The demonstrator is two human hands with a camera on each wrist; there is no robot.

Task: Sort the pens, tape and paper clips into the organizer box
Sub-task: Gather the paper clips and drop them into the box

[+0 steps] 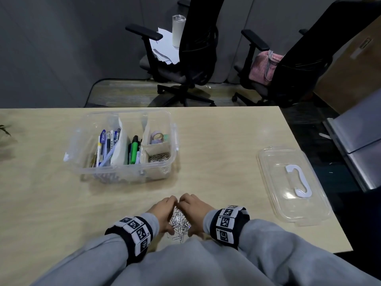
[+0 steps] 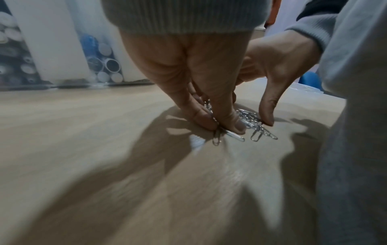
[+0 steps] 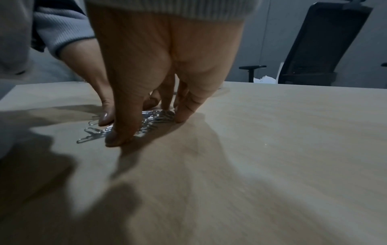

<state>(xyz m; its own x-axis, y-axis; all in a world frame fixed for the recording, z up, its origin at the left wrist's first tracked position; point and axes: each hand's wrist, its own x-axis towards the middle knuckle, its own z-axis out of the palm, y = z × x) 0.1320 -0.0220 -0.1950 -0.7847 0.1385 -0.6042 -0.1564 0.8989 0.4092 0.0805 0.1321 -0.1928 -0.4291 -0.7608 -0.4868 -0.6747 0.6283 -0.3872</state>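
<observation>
At 6 o'clock on the table (image 1: pixel 226 141) | left hand (image 1: pixel 159 213) and right hand (image 1: pixel 195 207), fingers straight, corral loose paper clips (image 1: pixel 179 220) | pens (image 1: pixel 107 145), tape (image 1: pixel 157 136) already in box (image 1: pixel 173 141) at 11 o'clock | clips left

Silver paper clips (image 1: pixel 179 222) heaped near clear organizer box (image 1: pixel 123 172).

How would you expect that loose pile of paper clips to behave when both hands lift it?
The clips are small, separate wires, so some will probably slip out. Strays already lie outside the left hand and right hand. The pile likely shifts rather than lifting whole.
</observation>
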